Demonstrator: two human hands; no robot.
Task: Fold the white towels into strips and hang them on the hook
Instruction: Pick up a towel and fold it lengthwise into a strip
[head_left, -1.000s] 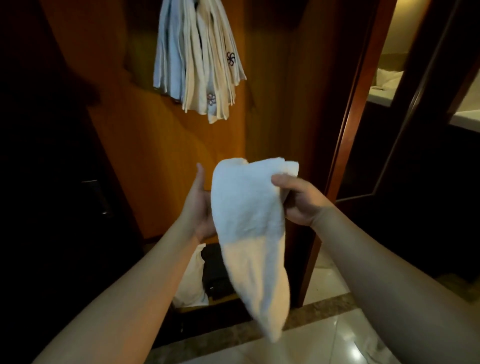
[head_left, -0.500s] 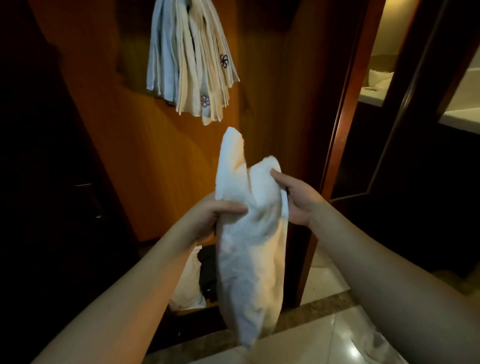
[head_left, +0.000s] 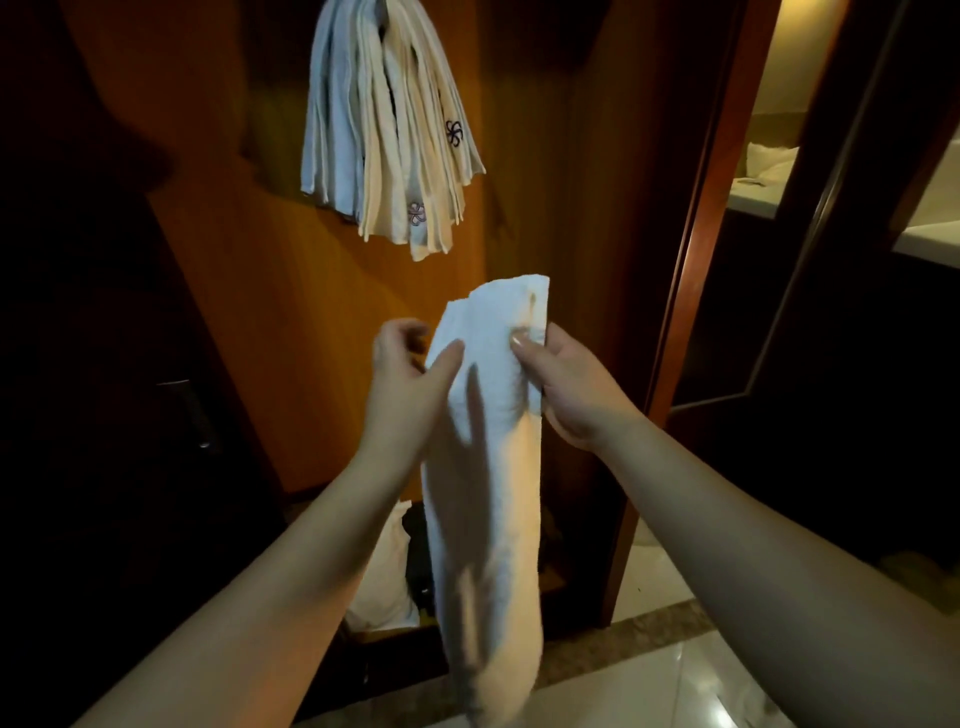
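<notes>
both your hands have moved: right hand (head_left: 563, 384) now pinches the towel (head_left: 485, 467) near its top, left hand (head_left: 410, 374) loosened, thumb touching its left edge. it dangles below the hung towels (head_left: 387, 130), apart.

No words, numbers or brand names can be read anywhere. The only marks are two small embroidered emblems on the bundle of hanging towels (head_left: 387, 130): a dark pinwheel-like flower emblem (head_left: 453, 133) on a cream strip at the right edge, and a paler purple flower emblem (head_left: 415, 213) near the lower end of another strip.
</notes>
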